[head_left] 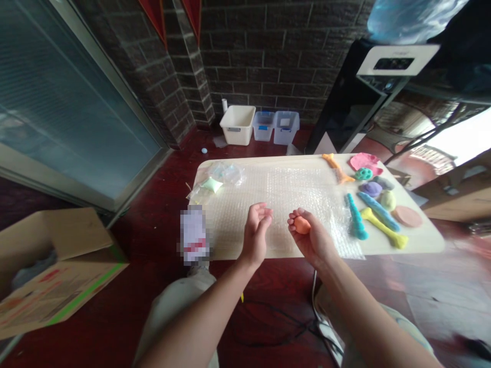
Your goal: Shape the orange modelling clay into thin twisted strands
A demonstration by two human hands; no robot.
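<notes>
Bubble wrap point(295, 189) reaches the near edge of the table point(429, 243), above which the right hand point(315, 241) grips an orange lump point(302, 225); across an open gap, the left hand point(257, 235) is free, loosely cupped

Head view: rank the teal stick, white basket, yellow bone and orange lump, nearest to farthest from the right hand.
1. Orange lump: held in the right hand.
2. Teal stick: to that hand's right.
3. Yellow bone: farther right.
4. White basket: beyond the table's far edge.
</notes>
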